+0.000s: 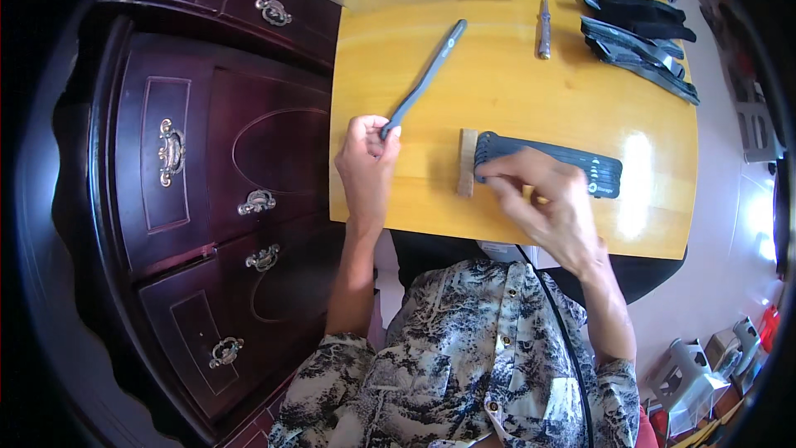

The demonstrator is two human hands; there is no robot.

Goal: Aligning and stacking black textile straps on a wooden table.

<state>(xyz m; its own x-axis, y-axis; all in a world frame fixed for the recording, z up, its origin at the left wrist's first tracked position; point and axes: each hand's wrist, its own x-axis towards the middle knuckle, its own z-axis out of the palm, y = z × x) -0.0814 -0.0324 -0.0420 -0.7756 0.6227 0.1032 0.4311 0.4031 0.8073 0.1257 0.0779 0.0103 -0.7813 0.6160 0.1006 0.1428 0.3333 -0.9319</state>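
Our left grip (367,162) pinches the near end of a grey strap (426,77) slanting away rightward. Our right grip (554,191) touches the left end of the crosswise strap stack (604,168) on the surface (497,83), hold unclear.

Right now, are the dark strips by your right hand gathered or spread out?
Gathered: the dark strips lie overlapping beside a wooden block.

on my feed i log: dark reddish cabinet (282,149), ornate metal handles (172,153); pale plastic stool (685,363), lower right.
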